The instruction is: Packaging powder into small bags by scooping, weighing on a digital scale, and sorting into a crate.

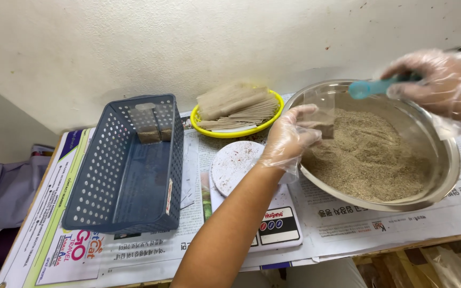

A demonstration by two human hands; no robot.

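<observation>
A small clear plastic bag (pixel 321 114) with a little brown grain in its bottom hangs over the steel bowl (pixel 444 176) of sandy grain (pixel 369 157), pinched shut-fingered at its edge by the gloved left hand (pixel 289 140). The gloved right hand (pixel 444 85) is closed around a turquoise scoop (pixel 372 88), whose head sits just above the bag's mouth. Left of the bowl lie a white kitchen scale (pixel 241 165), a yellow plate (pixel 265 125) of flat bags, and a blue perforated basket (pixel 129 165) on newspaper.

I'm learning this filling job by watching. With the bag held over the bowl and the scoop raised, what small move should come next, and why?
Probably tip the scoop into the bag. The right hand holds the scoop just above and beside the bag's open top, while the left hand holds the bag over the bowl, with only a little brown grain at its bottom.
</observation>
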